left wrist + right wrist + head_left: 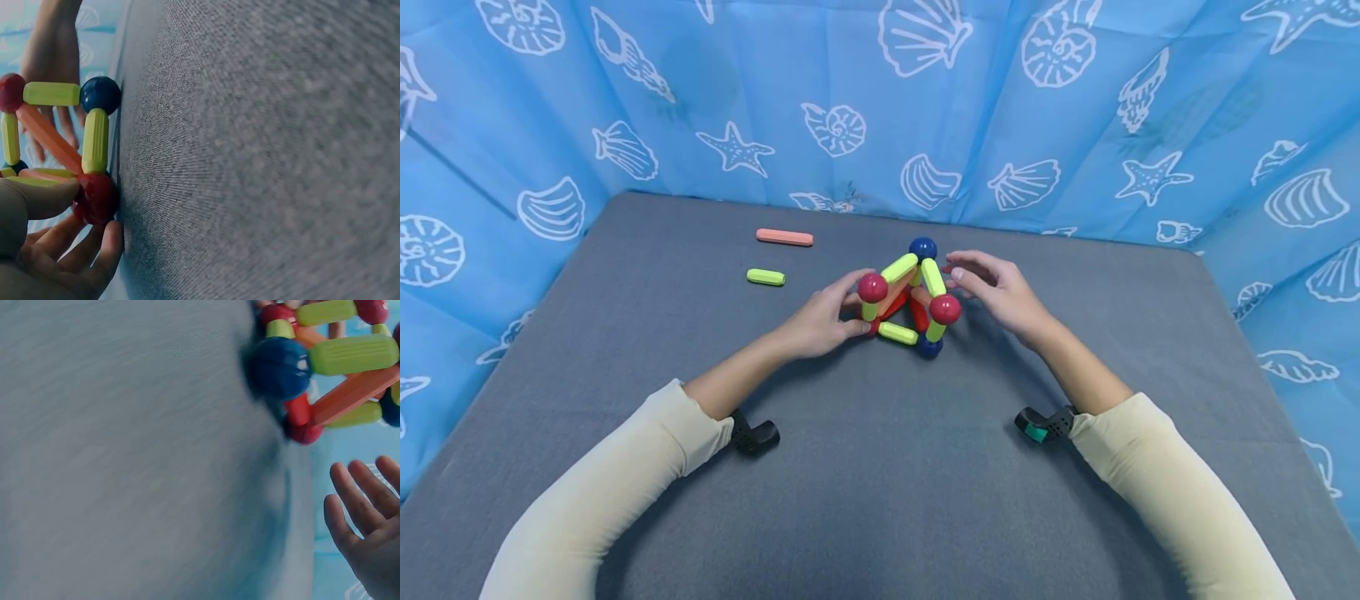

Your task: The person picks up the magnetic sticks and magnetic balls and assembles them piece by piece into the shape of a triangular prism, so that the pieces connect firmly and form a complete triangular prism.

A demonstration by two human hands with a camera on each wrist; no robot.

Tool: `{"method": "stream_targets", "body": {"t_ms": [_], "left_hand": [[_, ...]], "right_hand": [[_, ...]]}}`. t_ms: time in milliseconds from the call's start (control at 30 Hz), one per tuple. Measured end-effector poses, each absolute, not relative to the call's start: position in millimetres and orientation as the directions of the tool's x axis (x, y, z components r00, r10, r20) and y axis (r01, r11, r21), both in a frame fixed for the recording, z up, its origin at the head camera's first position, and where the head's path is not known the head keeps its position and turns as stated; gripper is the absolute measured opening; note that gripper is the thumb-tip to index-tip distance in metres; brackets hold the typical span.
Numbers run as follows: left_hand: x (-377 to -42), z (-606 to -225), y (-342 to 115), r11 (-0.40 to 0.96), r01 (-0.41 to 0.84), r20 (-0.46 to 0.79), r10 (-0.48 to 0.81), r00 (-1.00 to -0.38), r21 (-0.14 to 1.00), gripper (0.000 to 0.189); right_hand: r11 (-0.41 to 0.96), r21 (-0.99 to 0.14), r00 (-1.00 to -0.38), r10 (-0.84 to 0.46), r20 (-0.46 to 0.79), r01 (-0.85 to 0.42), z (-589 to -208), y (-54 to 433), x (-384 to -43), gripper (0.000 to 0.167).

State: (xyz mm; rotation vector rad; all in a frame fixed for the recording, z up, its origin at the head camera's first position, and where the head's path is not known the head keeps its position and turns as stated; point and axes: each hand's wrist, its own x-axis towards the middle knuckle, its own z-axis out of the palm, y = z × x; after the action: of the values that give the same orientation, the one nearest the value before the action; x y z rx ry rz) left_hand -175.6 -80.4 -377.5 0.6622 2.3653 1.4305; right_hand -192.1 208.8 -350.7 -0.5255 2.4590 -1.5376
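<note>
A frame of magnetic rods and balls (897, 333) stands on the grey table. Short yellow-green rods, longer orange and red rods, and red and blue balls make it up. At its near left bottom corner, my left hand (820, 323) holds the red ball (100, 200) between thumb and fingers. My right hand (1003, 292) hovers beside the frame's right side, fingers loosely spread and holding nothing. In the right wrist view, a gap separates those fingers (356, 500) from the nearest red ball (304, 433). A blue ball (922, 248) tops the far corner.
Behind and left of the frame lie a loose orange rod (785, 237) and a loose yellow-green rod (766, 277). A blue curtain (865, 75) with white shell prints hangs along the table's back and sides. Grey cloth covers the table (880, 475).
</note>
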Motion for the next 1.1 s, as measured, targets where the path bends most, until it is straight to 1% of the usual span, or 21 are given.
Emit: {"method": "stream_targets", "body": {"t_ms": [167, 300, 367, 533, 667, 767, 867, 967, 1100], "left_hand": [[-177.6, -378.0, -82.2, 0.404, 0.239, -0.008, 0.522, -0.853, 0.883, 0.075], [-179.3, -375.1, -94.0, 0.435, 0.232, -0.02, 0.501, -0.865, 0.87, 0.075], [-182.1, -372.3, -104.4, 0.456, 0.24, -0.01, 0.48, -0.877, 0.857, 0.07], [-200.6, -364.1, -134.8, 0.523, 0.289, 0.098, 0.363, -0.927, 0.802, 0.047], [-225.8, -361.3, -151.7, 0.622, 0.256, 0.134, 0.237, -0.962, 0.74, 0.04], [-245.6, -362.8, -159.8, 0.714, 0.191, 0.098, 0.17, -0.981, 0.674, 0.042], [-261.4, -365.7, -165.1, 0.791, 0.147, 0.04, 0.154, -0.987, 0.594, 0.047], [-270.2, -368.6, -167.3, 0.84, 0.13, -0.009, 0.158, -0.987, 0.526, 0.05], [-274.0, -371.9, -165.5, 0.871, 0.137, -0.009, 0.161, -0.987, 0.472, 0.05]], "right_hand": [[0.301, -0.936, -0.918, -0.393, 0.049, -0.18, -342.9, 193.6, -202.9, 0.05], [0.291, -0.942, -0.91, -0.413, 0.033, -0.166, -341.9, 188.4, -205.1, 0.048], [0.303, -0.94, -0.908, -0.419, 0.016, -0.156, -342.7, 187.7, -205.2, 0.048], [0.31, -0.942, -0.905, -0.425, -0.013, -0.132, -344.8, 186.8, -205.7, 0.05], [0.308, -0.944, -0.91, -0.414, -0.024, -0.115, -346.2, 187.8, -205.7, 0.049], [0.31, -0.944, -0.913, -0.408, -0.026, -0.112, -347.3, 188.8, -205.0, 0.049], [0.304, -0.946, -0.913, -0.408, -0.02, -0.115, -348.6, 188.9, -204.9, 0.049], [0.297, -0.948, -0.914, -0.405, -0.018, -0.113, -348.8, 188.2, -205.0, 0.048], [0.299, -0.948, -0.916, -0.401, -0.025, -0.105, -347.6, 186.5, -205.1, 0.049]]}}
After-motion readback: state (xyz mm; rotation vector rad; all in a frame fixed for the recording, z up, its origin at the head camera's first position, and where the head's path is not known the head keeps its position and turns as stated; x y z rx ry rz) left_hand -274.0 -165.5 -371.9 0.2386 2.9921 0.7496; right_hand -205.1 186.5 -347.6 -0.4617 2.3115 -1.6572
